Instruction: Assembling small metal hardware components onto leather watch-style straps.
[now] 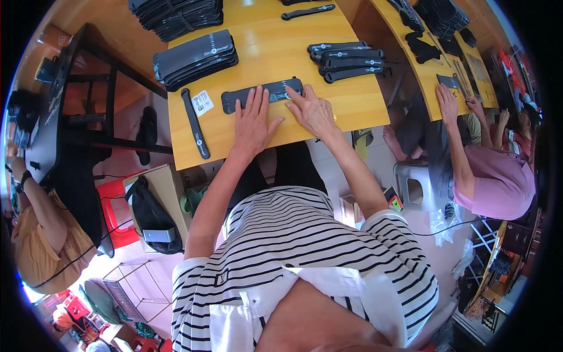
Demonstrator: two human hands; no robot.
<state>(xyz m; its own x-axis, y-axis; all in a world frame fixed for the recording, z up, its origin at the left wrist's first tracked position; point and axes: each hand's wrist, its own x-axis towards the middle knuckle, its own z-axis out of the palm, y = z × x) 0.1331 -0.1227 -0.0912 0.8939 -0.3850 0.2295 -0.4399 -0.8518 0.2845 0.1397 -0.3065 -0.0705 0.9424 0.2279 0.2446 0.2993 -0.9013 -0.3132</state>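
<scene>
A flat black strip-shaped piece (275, 95) with pale print lies crosswise on the yellow table in front of me. My left hand (252, 120) rests flat on its left half, fingers stretched out and thumb apart. On the right half, the fingertips of my right hand (314, 112) touch the piece; the fingers are extended, and nothing is gripped in them. A narrow black strap (195, 124) lies to the left of my left hand, beside a white printed label (203, 103). Beyond my right hand is a pile of black straps (346, 61).
Stacked flat black pieces (199, 56) stand at the table's (264, 35) left, with a taller bundle (176, 17) behind. Another strap (308, 12) lies at the far side. To the right, a person in a pink shirt (495, 182) works at another table. A black-framed table (70, 105) stands left.
</scene>
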